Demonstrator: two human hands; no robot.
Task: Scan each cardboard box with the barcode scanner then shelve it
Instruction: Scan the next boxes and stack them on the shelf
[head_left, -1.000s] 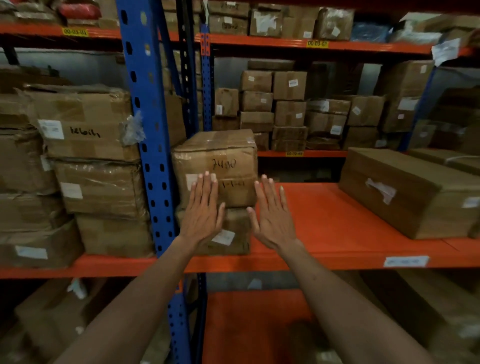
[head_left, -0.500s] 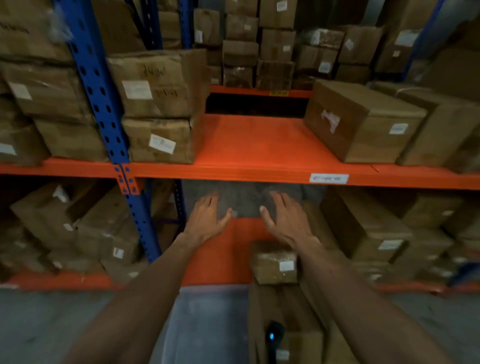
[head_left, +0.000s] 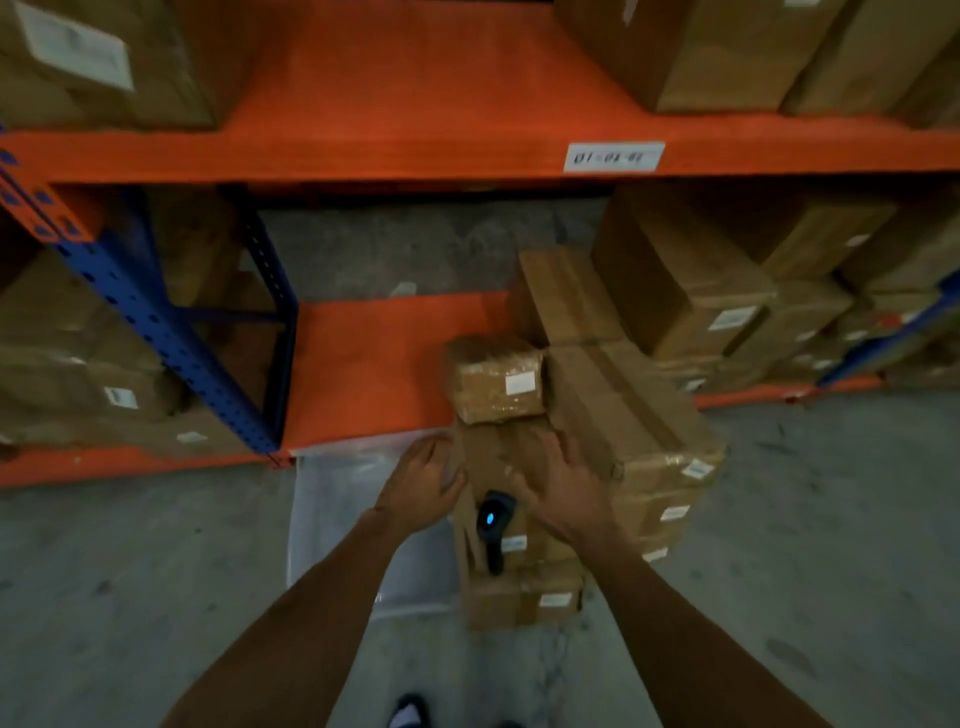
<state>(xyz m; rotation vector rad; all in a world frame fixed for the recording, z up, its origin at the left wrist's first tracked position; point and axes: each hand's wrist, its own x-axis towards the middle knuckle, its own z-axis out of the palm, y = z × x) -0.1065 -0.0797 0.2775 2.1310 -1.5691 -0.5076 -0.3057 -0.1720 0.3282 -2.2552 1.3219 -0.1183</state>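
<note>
Cardboard boxes (head_left: 524, 462) wait in a floor stack just below frame centre, the small top one (head_left: 493, 378) at twelve o'clock from your hands. Your left hand (head_left: 423, 480), its grip loose and holding nothing, hovers at the stack's nine o'clock edge. The barcode scanner (head_left: 493, 525) lies on the stack between your hands. Your right hand (head_left: 563, 491), fingers spread and empty, sits at three o'clock from it. Take the scanner first, then aim squarely at a white label.

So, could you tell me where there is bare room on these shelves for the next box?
Upper orange shelf: bare between the left box and right box. Lower shelf: bare left of the small box. Crowded at right.
</note>
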